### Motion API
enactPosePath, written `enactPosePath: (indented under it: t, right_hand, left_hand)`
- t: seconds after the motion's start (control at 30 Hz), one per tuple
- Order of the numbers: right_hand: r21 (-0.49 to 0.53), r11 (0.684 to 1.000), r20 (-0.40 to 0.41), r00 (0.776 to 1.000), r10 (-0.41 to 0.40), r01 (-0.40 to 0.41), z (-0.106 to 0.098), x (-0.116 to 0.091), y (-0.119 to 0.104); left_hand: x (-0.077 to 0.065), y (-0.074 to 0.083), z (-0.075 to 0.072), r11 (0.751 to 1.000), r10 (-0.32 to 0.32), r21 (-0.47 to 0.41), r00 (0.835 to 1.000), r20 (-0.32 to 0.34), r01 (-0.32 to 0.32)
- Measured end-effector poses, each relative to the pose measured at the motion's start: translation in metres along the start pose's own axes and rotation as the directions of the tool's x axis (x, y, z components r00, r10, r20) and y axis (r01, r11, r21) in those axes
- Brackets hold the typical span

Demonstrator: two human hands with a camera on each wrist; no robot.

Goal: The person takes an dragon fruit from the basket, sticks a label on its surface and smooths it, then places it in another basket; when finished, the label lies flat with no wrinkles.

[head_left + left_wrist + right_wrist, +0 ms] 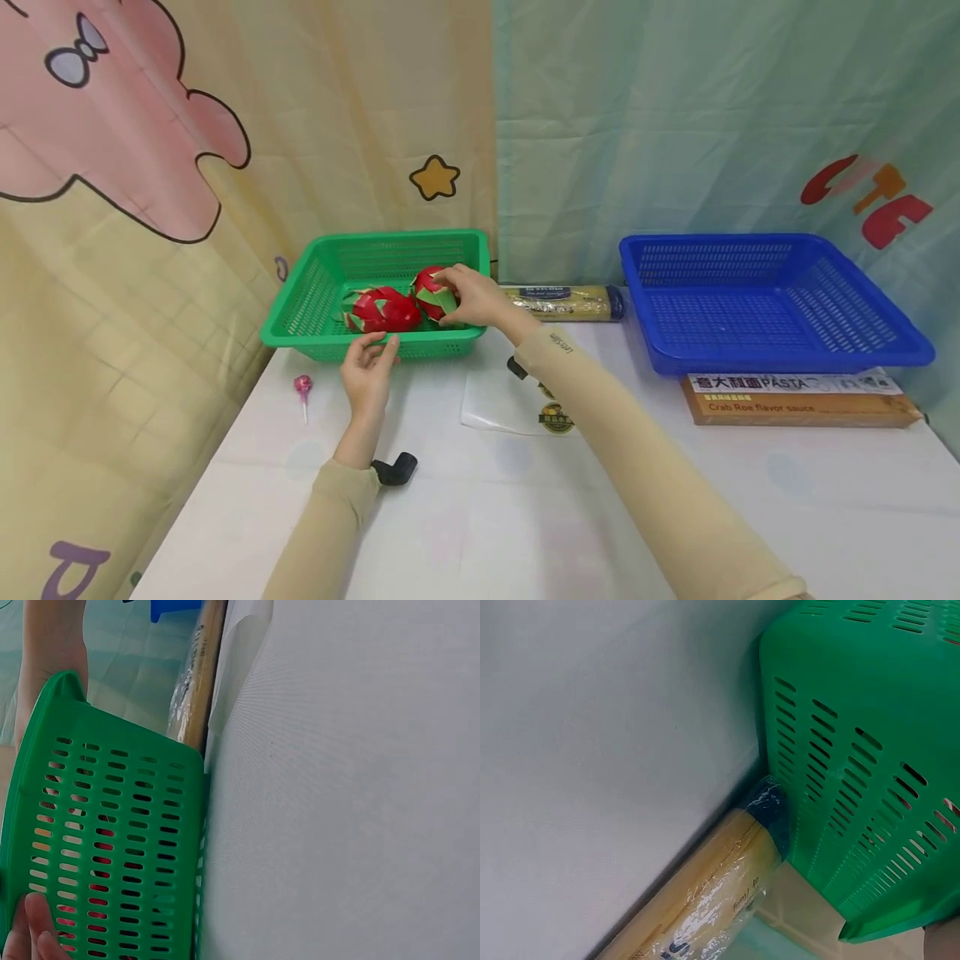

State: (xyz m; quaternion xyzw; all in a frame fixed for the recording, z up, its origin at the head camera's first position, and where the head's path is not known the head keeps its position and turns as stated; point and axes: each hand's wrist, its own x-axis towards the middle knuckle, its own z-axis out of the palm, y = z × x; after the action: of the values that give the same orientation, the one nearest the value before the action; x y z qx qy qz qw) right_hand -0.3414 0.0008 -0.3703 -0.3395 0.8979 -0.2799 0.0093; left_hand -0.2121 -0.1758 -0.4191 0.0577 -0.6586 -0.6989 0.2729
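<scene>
Two red dragon fruits with green scales lie in a green basket [292,340] at the left of the table. My right hand [477,298] reaches over the basket's right side and holds the right dragon fruit [431,292], fingers at its top and thumb lower down. The other dragon fruit [382,310] lies beside it, to the left. At the front rim is my left hand [366,371], its fingers loosely bent. In the left wrist view its fingertips [37,911] are right at the basket's slotted outer wall; that hand holds nothing.
A blue basket [735,365] stands at the right, with a pasta box [802,410] at its front. Wrapped spaghetti [562,304] lies between the baskets. A clear plastic bag with stickers [495,408] is flat on the table; a pink lollipop [302,385] lies at left. Curtains hang behind.
</scene>
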Motion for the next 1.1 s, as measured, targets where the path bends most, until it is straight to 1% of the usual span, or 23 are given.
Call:
enactPosePath:
  t: [0.17, 0.3, 0.53, 0.73, 0.8, 0.87, 0.93, 1.0, 1.1]
  right_hand:
    - [-0.021, 1.0, 0.018, 1.0, -0.006, 0.006, -0.001, 0.001, -0.001]
    - [-0.031, 0.999, 0.023, 1.0, 0.007, -0.006, -0.002, 0.0, -0.002]
    - [-0.063, 0.998, 0.004, 1.0, 0.018, -0.018, -0.003, 0.0, -0.003]
    - [-0.103, 0.993, 0.009, 0.999, 0.053, -0.052, -0.002, 0.002, -0.006]
    - [-0.099, 0.992, -0.004, 0.997, 0.073, -0.073, -0.001, 0.002, -0.006]
    - [-0.068, 0.993, -0.025, 0.995, 0.095, -0.096, 0.0, 0.002, -0.006]
    - [-0.005, 0.993, -0.052, 0.991, 0.121, -0.121, 0.001, 0.002, -0.006]
    - [0.085, 0.987, -0.079, 0.987, 0.14, -0.134, 0.001, 0.001, -0.006]
    - [0.214, 0.969, -0.109, 0.983, 0.151, -0.125, 0.001, 0.0, -0.004]
  left_hand:
    - [-0.005, 0.016, 0.002, 1.0, 0.013, 0.027, 1.0, 0.017, -0.013]
    - [-0.006, 0.019, 0.004, 0.999, 0.014, 0.042, 1.0, 0.014, -0.015]
    - [-0.005, 0.019, 0.005, 0.999, 0.022, 0.03, 1.0, 0.01, -0.022]
    - [-0.005, 0.019, 0.005, 1.0, 0.021, 0.022, 1.0, 0.011, -0.022]
    - [-0.006, 0.019, 0.005, 0.999, 0.022, 0.023, 1.0, 0.011, -0.022]
    - [-0.006, 0.019, 0.005, 1.0, 0.018, 0.026, 1.0, 0.01, -0.018]
    - [-0.007, 0.019, 0.004, 1.0, 0.013, 0.027, 1.0, 0.009, -0.013]
    - [-0.008, 0.019, 0.003, 1.0, 0.008, 0.03, 1.0, 0.01, -0.008]
    - [-0.008, 0.018, 0.003, 0.999, 0.006, 0.035, 1.0, 0.011, -0.006]
